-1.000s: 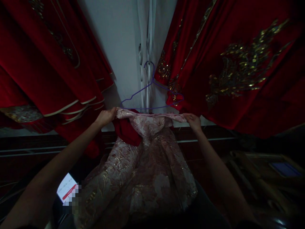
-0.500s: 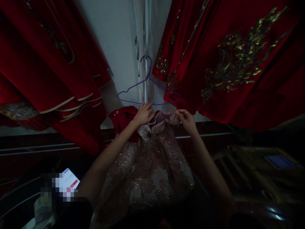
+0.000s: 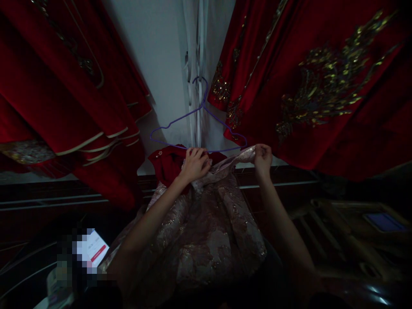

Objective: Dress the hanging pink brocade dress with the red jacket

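Note:
A pale pink brocade garment (image 3: 206, 240) with shiny thread drapes in front of me, rising to a bunched upper edge. My right hand (image 3: 263, 159) pinches one corner of that edge and holds it out to the right, so the cloth stretches in a taut strip. My left hand (image 3: 195, 164) bends its fingers over the bunched cloth at the middle; the fingertips are partly hidden. Behind the left hand lies a red garment (image 3: 167, 165) with a small light ornament. Just above both hands, a purple wire hanger (image 3: 186, 115) hangs with nothing on it.
Red garments (image 3: 77, 98) hang at the left, and another red garment (image 3: 337, 86) with gold sequin embroidery hangs at the right. White straps (image 3: 200, 51) run down the pale wall. A lit phone (image 3: 93, 249) is at lower left; a wooden frame (image 3: 341, 206) stands at lower right.
My right hand has moved right and slightly up, pulling the pink cloth's corner out into a strip. My left hand stays at the middle of the edge.

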`<state>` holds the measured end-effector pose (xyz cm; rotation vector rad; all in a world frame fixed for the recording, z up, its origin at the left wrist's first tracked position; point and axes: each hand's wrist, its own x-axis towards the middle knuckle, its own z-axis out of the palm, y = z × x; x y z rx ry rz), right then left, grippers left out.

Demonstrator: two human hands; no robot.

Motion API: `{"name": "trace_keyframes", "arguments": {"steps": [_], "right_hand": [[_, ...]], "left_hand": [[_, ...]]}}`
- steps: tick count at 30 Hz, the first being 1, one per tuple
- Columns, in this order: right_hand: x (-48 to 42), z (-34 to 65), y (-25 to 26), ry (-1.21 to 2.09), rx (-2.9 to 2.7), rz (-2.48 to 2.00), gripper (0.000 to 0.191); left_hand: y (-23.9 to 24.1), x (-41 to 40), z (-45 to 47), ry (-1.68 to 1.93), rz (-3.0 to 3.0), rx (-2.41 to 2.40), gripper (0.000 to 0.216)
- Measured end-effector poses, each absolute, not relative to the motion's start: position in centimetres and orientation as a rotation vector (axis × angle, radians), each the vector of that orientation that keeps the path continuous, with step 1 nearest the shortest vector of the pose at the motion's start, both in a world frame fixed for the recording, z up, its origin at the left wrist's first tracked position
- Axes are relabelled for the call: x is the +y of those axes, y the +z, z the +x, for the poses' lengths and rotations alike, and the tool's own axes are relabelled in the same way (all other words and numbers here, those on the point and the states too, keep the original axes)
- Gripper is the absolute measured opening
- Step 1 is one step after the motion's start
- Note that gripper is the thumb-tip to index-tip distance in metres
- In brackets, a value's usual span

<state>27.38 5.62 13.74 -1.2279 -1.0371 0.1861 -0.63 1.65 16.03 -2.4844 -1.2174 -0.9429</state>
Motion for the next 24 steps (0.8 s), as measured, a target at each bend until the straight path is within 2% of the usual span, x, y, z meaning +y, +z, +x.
{"name": "trace_keyframes", "arguments": {"steps": [7,15,24], "right_hand": [[7.4,27.5,15.3,0.149,-1.001,-1.276,0.025],[7.4,28.6,14.7,0.164,-0.989,-1.212,0.026],[7.0,26.1,18.0,0.11,-1.176,-1.195,0.024]], "left_hand": [[16.3,1.7,-1.0,-0.909,-2.506,-1.211,0.021],[16.1,1.9,-1.6,-0.884,-2.513,-1.185,0.02],[16.3,1.7,-1.6,-0.889,-2.518,-1.195,0.022]]}}
